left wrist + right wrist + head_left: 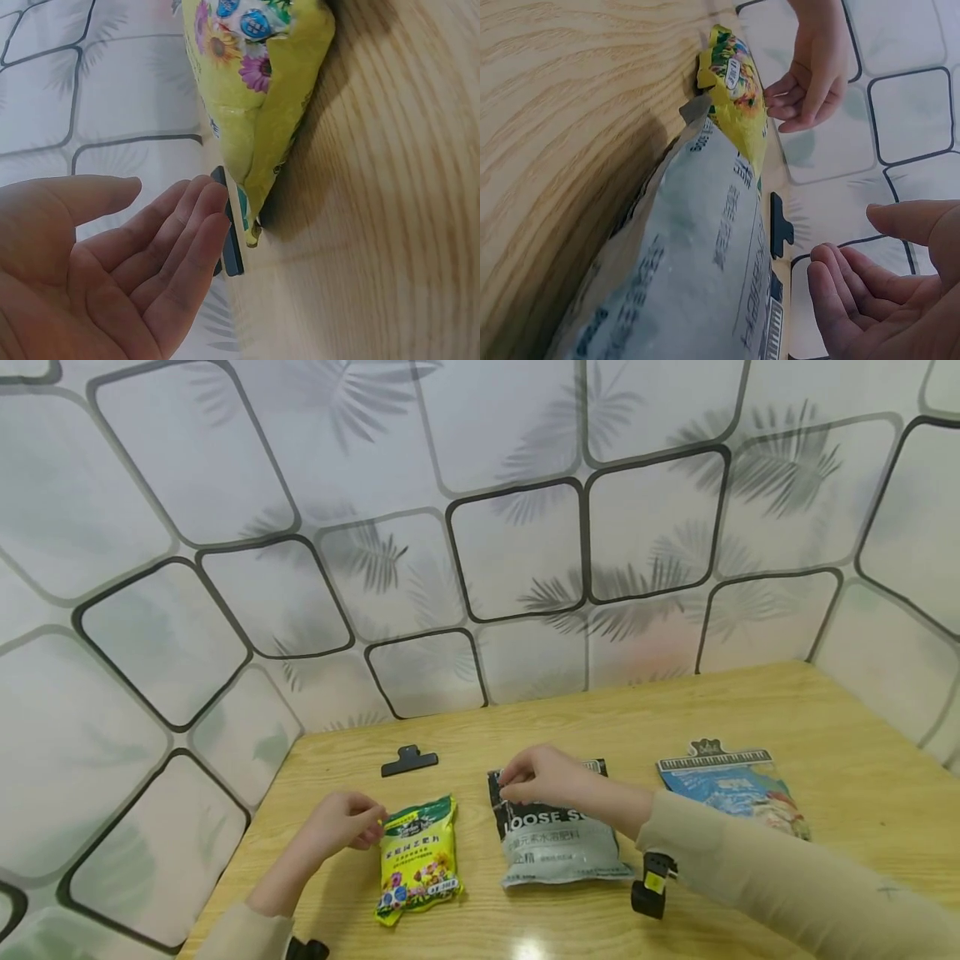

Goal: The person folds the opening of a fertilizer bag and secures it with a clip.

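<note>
A yellow and green bag lies on the wooden table, with the left hand beside its upper left edge. In the left wrist view that hand has relaxed, slightly bent fingers and an empty palm near the bag. Over the top of a black and grey bag hovers the right hand. The right wrist view shows this hand holding nothing, thumb apart from the fingers, beside the grey bag. Whether either hand touches a bag is unclear.
Behind the yellow bag lies a black clip. At the right is a blue bag with a clip at its top edge. A patterned wall covering stands along the table's back and sides.
</note>
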Demonstrator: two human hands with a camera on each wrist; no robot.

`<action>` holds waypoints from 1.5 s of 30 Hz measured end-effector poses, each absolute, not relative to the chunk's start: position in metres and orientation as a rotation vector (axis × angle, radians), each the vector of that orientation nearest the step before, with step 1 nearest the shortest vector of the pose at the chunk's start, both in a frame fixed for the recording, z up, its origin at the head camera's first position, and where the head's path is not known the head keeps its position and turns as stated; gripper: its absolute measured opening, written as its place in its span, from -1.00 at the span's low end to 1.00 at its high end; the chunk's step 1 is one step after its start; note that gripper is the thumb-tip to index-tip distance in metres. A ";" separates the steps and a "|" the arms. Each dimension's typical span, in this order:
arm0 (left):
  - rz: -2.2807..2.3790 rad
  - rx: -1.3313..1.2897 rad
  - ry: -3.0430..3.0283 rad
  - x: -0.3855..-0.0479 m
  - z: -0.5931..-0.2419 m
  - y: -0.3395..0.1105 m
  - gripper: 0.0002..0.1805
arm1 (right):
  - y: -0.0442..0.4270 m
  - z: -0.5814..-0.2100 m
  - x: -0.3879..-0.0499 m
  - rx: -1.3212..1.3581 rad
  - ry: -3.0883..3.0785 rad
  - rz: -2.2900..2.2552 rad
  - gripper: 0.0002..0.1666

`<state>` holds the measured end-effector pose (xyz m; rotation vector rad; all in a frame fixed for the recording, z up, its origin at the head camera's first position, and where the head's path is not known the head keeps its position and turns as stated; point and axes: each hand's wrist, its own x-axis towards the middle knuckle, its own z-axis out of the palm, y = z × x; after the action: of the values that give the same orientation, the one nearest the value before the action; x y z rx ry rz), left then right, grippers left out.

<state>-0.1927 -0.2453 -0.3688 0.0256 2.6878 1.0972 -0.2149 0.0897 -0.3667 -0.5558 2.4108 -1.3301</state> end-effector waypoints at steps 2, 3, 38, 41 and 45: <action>1.102 -0.011 2.687 -0.191 -0.372 -0.247 -0.71 | 0.085 -0.368 -0.214 -0.541 2.386 -1.346 -0.68; 1.103 -0.022 2.687 -0.191 -0.373 -0.247 -0.71 | 0.084 -0.369 -0.213 -0.536 2.371 -1.356 -0.67; 1.104 -0.079 2.625 -0.181 -0.392 -0.265 -0.69 | 0.039 -0.389 -0.200 -0.488 2.197 -1.427 -0.66; 1.087 -0.064 2.609 -0.180 -0.393 -0.266 -0.68 | 0.035 -0.390 -0.196 -0.500 2.166 -1.439 -0.66; 1.094 -0.025 2.570 -0.180 -0.393 -0.267 -0.68 | 0.030 -0.393 -0.193 -0.508 2.152 -1.458 -0.68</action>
<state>-0.1802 -0.2668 -0.3932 -0.0248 2.5704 1.0944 -0.1926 0.0304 -0.3926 -0.5078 2.1522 -1.4585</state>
